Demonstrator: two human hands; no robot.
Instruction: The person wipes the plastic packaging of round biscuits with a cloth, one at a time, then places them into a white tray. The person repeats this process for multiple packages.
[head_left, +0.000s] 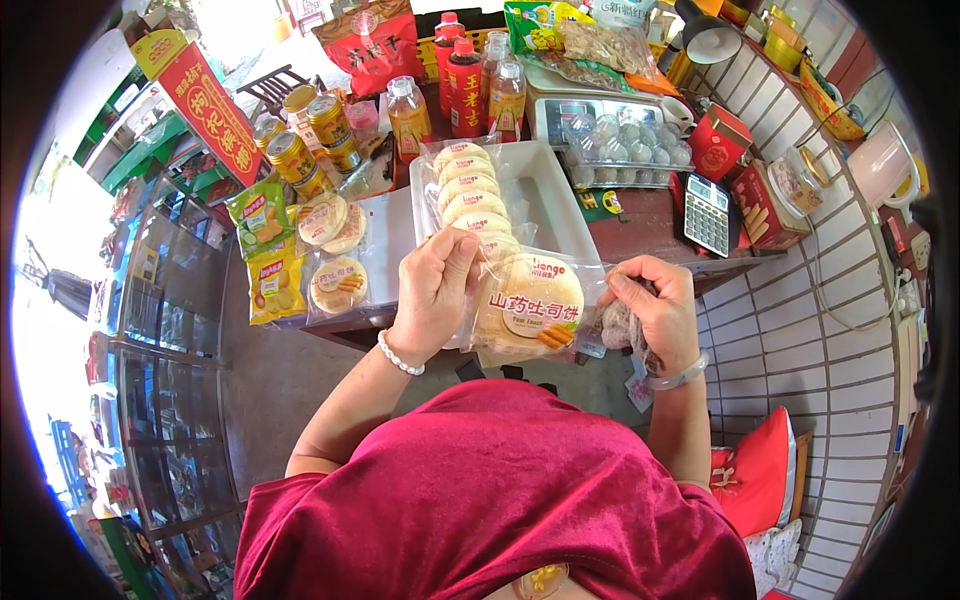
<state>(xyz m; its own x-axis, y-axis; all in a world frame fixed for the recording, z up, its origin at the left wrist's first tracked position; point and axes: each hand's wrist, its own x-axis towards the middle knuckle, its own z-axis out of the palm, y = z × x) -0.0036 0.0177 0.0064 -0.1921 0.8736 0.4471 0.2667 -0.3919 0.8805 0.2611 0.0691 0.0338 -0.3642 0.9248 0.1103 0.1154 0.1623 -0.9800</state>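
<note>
My left hand (439, 292) pinches the upper left edge of a clear plastic packet with a round flat cake (529, 307) inside. At the packet's right edge my right hand (652, 304) grips the film, and a grey-brown cloth (626, 330) is bunched in the same palm. The packet is held face up in front of me, over the near end of a white plastic tray (551, 202). A row of similar wrapped cakes (469, 184) overlaps along the tray's left side. More wrapped cakes (337, 285) lie on the table to the left.
Left of the tray are chip bags (276, 281) and yellow cans (296, 161). Drink bottles (465, 86) stand behind it. To the right are a scale (559, 120), clear egg cartons (626, 154), a calculator (706, 214) and a glass jar (799, 180). A tiled wall (795, 352) bounds the right side.
</note>
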